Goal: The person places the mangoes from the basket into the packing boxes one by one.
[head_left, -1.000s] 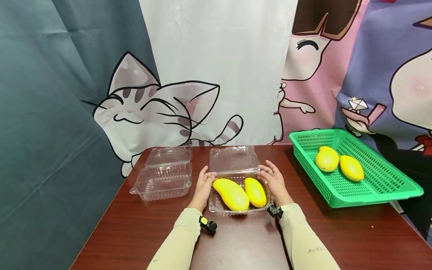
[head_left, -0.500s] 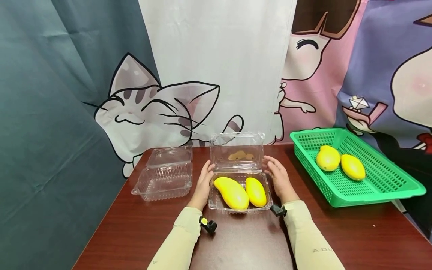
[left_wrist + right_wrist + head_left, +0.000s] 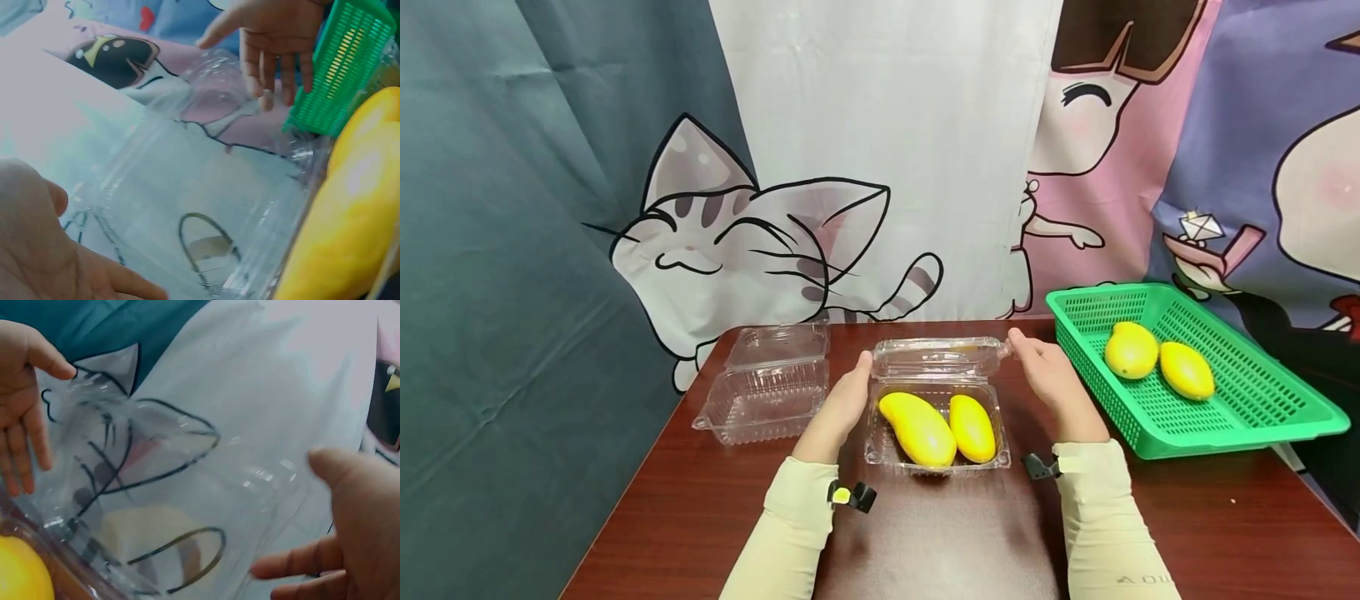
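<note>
In the head view a clear plastic clamshell box (image 3: pixel 883 450) holds two yellow mangoes, a larger mango (image 3: pixel 917 429) and a smaller mango (image 3: pixel 972 427). Its lid (image 3: pixel 936 360) stands raised from the back hinge, strongly foreshortened. My left hand (image 3: pixel 838 407) is at the lid's left side, thumb up. At the lid's right corner is my right hand (image 3: pixel 1054 382), thumb tip close to it. Both wrist views show the fingers straight or relaxed: the left hand (image 3: pixel 47 244) low beside the clear lid (image 3: pixel 181 175), the right hand (image 3: pixel 353 519) beside its other end.
A second clear box (image 3: pixel 767 404) with its lid folded back stands to the left. On the right a green basket (image 3: pixel 1262 429) holds two yellow fruits, one rounder fruit (image 3: pixel 1131 350) and one longer fruit (image 3: pixel 1186 371). A printed curtain (image 3: pixel 880 125) hangs behind the brown table (image 3: pixel 647 517).
The lid has swung up from lying back, standing tall half a second ago and looking lower now. Both hands have turned thumb-up, and the right hand has moved right. The mangoes stay put.
</note>
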`<action>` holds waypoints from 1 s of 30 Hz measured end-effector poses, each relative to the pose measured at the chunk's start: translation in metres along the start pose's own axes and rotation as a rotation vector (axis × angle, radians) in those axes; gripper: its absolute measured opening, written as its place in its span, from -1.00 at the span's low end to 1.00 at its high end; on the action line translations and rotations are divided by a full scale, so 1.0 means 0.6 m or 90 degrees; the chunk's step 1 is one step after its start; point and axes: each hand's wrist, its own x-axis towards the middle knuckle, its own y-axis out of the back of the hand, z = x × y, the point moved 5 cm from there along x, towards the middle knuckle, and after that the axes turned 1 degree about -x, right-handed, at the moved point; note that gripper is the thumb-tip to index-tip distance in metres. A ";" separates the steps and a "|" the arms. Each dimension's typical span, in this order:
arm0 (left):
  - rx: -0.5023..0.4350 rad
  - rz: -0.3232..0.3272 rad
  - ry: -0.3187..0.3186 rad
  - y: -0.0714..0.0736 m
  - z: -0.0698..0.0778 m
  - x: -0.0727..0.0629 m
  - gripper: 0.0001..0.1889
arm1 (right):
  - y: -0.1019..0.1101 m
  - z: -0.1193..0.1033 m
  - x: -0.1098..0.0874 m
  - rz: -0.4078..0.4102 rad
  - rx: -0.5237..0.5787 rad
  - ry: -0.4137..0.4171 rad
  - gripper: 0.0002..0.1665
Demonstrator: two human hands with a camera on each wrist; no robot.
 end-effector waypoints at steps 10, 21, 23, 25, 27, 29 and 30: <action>-0.067 0.001 0.005 -0.012 -0.019 0.017 -0.25 | -0.015 0.020 0.009 -0.080 0.054 0.034 -0.34; 0.009 0.034 -0.065 -0.069 -0.110 0.087 -0.23 | -0.124 0.145 0.034 -0.084 0.349 -0.065 -0.44; 0.004 0.031 -0.073 -0.074 -0.124 0.089 -0.22 | -0.133 0.153 0.033 -0.071 0.368 -0.055 -0.45; -0.006 0.032 -0.089 -0.076 -0.133 0.090 -0.21 | -0.137 0.155 0.033 -0.053 0.377 -0.037 -0.47; -0.022 0.037 -0.105 -0.077 -0.138 0.091 -0.20 | -0.140 0.154 0.033 -0.034 0.381 -0.018 -0.48; -0.042 0.040 -0.104 -0.077 -0.144 0.091 -0.20 | -0.146 0.153 0.031 -0.020 0.394 -0.006 -0.49; -0.053 0.044 -0.104 -0.077 -0.146 0.091 -0.21 | -0.150 0.152 0.030 -0.021 0.401 0.000 -0.49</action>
